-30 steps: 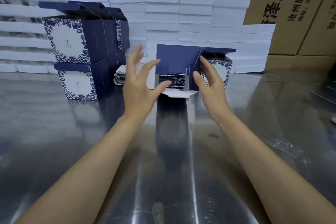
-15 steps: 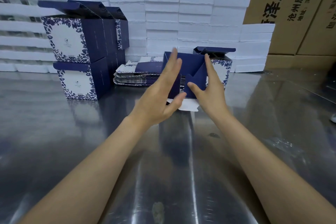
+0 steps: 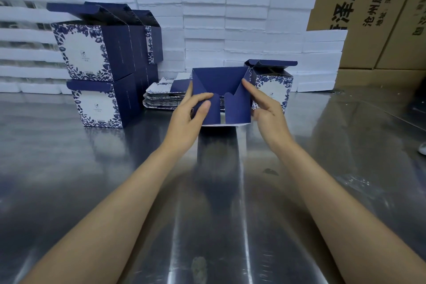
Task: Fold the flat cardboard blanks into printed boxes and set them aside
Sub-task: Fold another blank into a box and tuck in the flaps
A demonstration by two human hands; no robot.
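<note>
Between the two hands, the half-folded box (image 3: pixel 220 82) is held up with its flaps facing the person, the left hand (image 3: pixel 187 120) curling fingers over one flap, likely to tuck it, while the right hand (image 3: pixel 268 112) grips the opposite wall, steadying it.

The shiny steel table (image 3: pixel 69 157) carries a low pile of flat blanks (image 3: pixel 161 99) toward its far side. Left of the pile stands a stack of printed boxes (image 3: pixel 103 69), right of it a single open-topped box (image 3: pixel 272 90), behind it stacked white foam slabs (image 3: pixel 249 30).
</note>
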